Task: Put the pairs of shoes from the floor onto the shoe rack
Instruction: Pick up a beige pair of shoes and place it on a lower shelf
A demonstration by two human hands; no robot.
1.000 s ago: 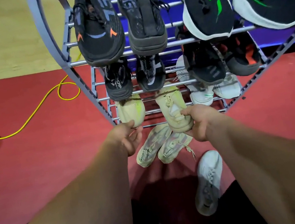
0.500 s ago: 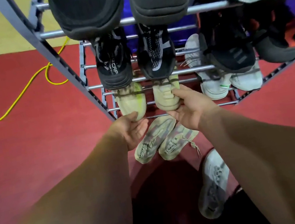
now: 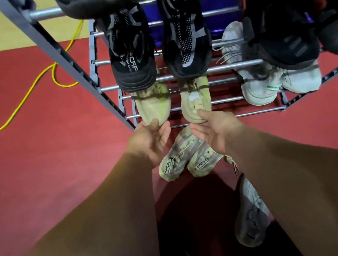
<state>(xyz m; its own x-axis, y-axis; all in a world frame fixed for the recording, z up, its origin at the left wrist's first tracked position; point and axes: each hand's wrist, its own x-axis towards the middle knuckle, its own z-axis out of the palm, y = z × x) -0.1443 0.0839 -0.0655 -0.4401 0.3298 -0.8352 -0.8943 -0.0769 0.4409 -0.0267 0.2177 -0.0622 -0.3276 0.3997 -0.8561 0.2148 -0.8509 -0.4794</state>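
Two pale green shoes lie on the lowest shelf of the grey metal shoe rack (image 3: 229, 117), one on the left (image 3: 153, 106) and one on the right (image 3: 196, 100). My left hand (image 3: 149, 139) is open, palm up, its thumb touching the left shoe's heel. My right hand (image 3: 217, 129) is open too, thumb resting on the right shoe's heel. A grey-green pair (image 3: 183, 159) lies on the red floor just below my hands, partly hidden by them. A single light grey shoe (image 3: 250, 215) lies on the floor by my right forearm.
Black pairs (image 3: 158, 46) fill the shelves above, and a white pair (image 3: 269, 85) sits at the right of the lowest shelf. A yellow cable (image 3: 23, 103) snakes over the red floor at the left. The rack's slanted side rail (image 3: 65, 60) runs close to my left hand.
My view has moved closer to the rack. The right shoe went further onto the lowest shelf, and both hands let go of the green shoes and opened.
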